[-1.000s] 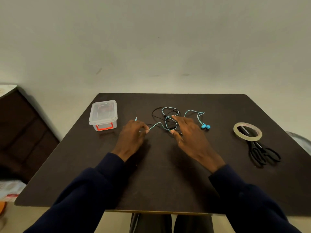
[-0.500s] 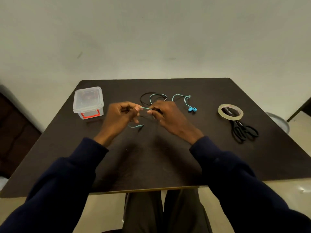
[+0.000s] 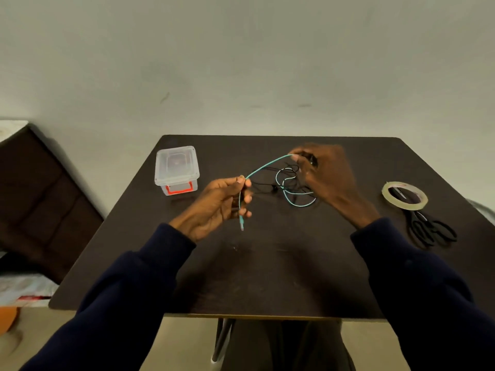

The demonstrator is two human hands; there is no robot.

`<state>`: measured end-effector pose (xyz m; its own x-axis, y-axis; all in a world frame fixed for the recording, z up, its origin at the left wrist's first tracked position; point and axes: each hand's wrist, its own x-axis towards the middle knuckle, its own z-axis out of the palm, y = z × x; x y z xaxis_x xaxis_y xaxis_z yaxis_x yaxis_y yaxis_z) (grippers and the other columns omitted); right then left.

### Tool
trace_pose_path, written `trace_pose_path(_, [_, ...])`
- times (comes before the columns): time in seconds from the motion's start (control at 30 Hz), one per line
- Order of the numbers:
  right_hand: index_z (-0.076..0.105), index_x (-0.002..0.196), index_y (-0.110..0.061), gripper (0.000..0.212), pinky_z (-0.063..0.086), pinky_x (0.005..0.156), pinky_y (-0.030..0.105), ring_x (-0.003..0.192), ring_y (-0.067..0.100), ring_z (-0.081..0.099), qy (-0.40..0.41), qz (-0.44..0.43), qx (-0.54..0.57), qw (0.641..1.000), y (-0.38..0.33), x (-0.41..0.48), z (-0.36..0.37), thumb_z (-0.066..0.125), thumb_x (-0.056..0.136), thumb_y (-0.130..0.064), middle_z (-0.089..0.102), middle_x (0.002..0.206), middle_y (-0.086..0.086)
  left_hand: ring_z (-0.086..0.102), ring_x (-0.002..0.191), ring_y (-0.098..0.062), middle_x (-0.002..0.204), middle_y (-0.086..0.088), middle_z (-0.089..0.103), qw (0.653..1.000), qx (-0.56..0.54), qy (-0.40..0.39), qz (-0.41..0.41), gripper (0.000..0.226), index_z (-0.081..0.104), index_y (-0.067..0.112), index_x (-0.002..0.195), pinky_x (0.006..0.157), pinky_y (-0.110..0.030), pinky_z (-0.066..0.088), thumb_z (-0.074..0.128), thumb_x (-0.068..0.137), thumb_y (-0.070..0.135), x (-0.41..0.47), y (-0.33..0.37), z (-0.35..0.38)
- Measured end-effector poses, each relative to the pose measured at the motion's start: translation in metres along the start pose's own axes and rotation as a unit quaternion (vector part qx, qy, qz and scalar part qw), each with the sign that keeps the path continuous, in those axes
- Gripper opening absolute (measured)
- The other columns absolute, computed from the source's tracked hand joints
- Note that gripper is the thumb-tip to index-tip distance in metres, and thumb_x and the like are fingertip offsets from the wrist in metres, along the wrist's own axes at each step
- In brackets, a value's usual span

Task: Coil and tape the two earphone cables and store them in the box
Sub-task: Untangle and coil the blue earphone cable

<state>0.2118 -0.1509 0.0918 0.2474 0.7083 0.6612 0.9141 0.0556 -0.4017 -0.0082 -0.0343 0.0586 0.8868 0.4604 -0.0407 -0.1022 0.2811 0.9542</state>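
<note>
My left hand (image 3: 223,200) pinches the teal earphone cable (image 3: 263,165) near its plug end, which hangs down below the fingers. The cable arcs up and right to my right hand (image 3: 325,174), which pinches it further along, raised above the table. The rest of the teal cable lies in loops tangled with the black earphone cable (image 3: 261,185) on the dark table (image 3: 267,263). The clear plastic box (image 3: 176,168) with a red latch stands closed at the back left.
A roll of clear tape (image 3: 404,195) lies at the right, with black scissors (image 3: 428,228) just in front of it. A dark piece of furniture (image 3: 40,199) stands left of the table. A wall is close behind.
My hands have drawn apart: the right hand moved up and right along the teal cable, stretching a length of it between the two hands. The plug end now dangles from my left hand.
</note>
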Motion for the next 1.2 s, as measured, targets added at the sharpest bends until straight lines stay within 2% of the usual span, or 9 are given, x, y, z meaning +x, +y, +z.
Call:
trace_pose_path(0.17, [0.078, 0.095, -0.012, 0.01, 0.039, 0.059, 0.011, 0.058, -0.005, 0.059, -0.025, -0.009, 0.04, 0.999, 0.003, 0.001, -0.013, 0.068, 0.093, -0.014, 0.069, 0.073, -0.009, 0.057, 0.054, -0.011, 0.075, -0.003, 0.06, 0.997, -0.077, -0.019, 0.013, 0.019, 0.059, 0.012, 0.095, 0.065, -0.03, 0.058, 0.044, 0.103, 0.019, -0.007, 0.014, 0.002])
trace_pose_path(0.4, [0.077, 0.096, -0.006, 0.014, 0.056, 0.06, 0.025, 0.062, 0.012, 0.067, -0.279, 0.083, 0.19, 0.937, 0.028, -0.001, -0.021, 0.069, 0.092, -0.017, 0.074, 0.074, 0.009, 0.068, 0.069, -0.018, 0.09, -0.007, 0.072, 0.973, -0.178, 0.018, 0.149, 0.032, 0.069, 0.01, 0.087, 0.079, -0.038, 0.06, 0.039, 0.099, 0.005, -0.019, 0.058, -0.003])
trace_pose_path(0.47, [0.077, 0.094, -0.004, 0.015, 0.058, 0.067, 0.028, 0.068, 0.016, 0.071, -0.304, 0.087, 0.183, 0.931, 0.036, 0.001, -0.021, 0.07, 0.09, -0.017, 0.075, 0.076, 0.009, 0.068, 0.073, -0.019, 0.094, -0.007, 0.071, 0.979, -0.124, 0.024, 0.163, 0.034, 0.067, 0.011, 0.09, 0.083, -0.038, 0.059, 0.036, 0.103, 0.006, -0.022, 0.062, -0.012])
trace_pose_path(0.57, [0.077, 0.096, -0.004, 0.013, 0.06, 0.069, 0.029, 0.071, 0.02, 0.073, -0.264, 0.102, 0.182, 0.942, 0.042, 0.006, -0.024, 0.069, 0.092, -0.014, 0.076, 0.077, 0.009, 0.072, 0.076, -0.023, 0.098, -0.015, 0.074, 0.988, 0.117, 0.081, 0.066, 0.019, 0.067, 0.003, 0.096, 0.076, -0.032, 0.061, 0.05, 0.098, 0.012, -0.022, 0.051, -0.019])
trace_pose_path(0.67, [0.076, 0.1, -0.006, 0.013, 0.058, 0.06, 0.027, 0.061, 0.017, 0.07, -0.208, 0.104, 0.193, 0.953, 0.036, 0.014, -0.029, 0.068, 0.093, -0.013, 0.077, 0.077, 0.007, 0.075, 0.079, -0.026, 0.092, -0.012, 0.078, 0.935, 0.337, 0.105, -0.031, 0.015, 0.071, -0.007, 0.097, 0.073, -0.032, 0.062, 0.057, 0.096, 0.0, -0.017, 0.027, -0.031])
trace_pose_path(0.77, [0.076, 0.098, -0.009, 0.01, 0.059, 0.06, 0.03, 0.059, 0.02, 0.071, -0.19, 0.076, 0.172, 0.964, 0.025, 0.023, -0.029, 0.069, 0.092, -0.014, 0.077, 0.075, 0.002, 0.075, 0.079, -0.024, 0.082, -0.005, 0.078, 0.885, 0.453, 0.105, -0.021, 0.011, 0.076, -0.002, 0.093, 0.076, -0.031, 0.061, 0.067, 0.091, 0.002, -0.016, 0.009, -0.038])
trace_pose_path(0.93, [0.08, 0.089, -0.013, 0.005, 0.049, 0.056, 0.014, 0.057, 0.001, 0.066, -0.241, 0.029, 0.104, 0.964, 0.009, 0.019, -0.02, 0.077, 0.085, -0.013, 0.076, 0.074, -0.005, 0.074, 0.087, -0.01, 0.094, -0.001, 0.078, 0.859, 0.503, 0.055, -0.082, 0.013, 0.079, 0.012, 0.093, 0.08, -0.025, 0.059, 0.078, 0.081, 0.006, -0.012, 0.006, -0.035])
trace_pose_path(1.1, [0.082, 0.088, -0.017, 0.009, 0.044, 0.064, 0.006, 0.071, -0.006, 0.067, -0.285, -0.012, 0.066, 0.956, 0.007, 0.009, -0.011, 0.082, 0.079, -0.014, 0.075, 0.078, -0.012, 0.073, 0.097, -0.021, 0.107, -0.01, 0.075, 0.906, 0.413, 0.092, -0.02, 0.037, 0.067, 0.004, 0.119, 0.087, -0.037, 0.06, 0.068, 0.085, -0.01, 0.006, 0.026, -0.018])
trace_pose_path(1.2, [0.082, 0.087, -0.018, 0.008, 0.042, 0.062, 0.007, 0.067, -0.002, 0.068, -0.286, -0.032, 0.073, 0.955, 0.004, 0.003, -0.003, 0.083, 0.079, -0.016, 0.076, 0.075, -0.01, 0.073, 0.097, -0.021, 0.106, -0.01, 0.075, 0.925, 0.373, 0.066, 0.014, 0.026, 0.067, 0.003, 0.12, 0.081, -0.03, 0.061, 0.063, 0.095, 0.011, 0.019, 0.032, 0.006])
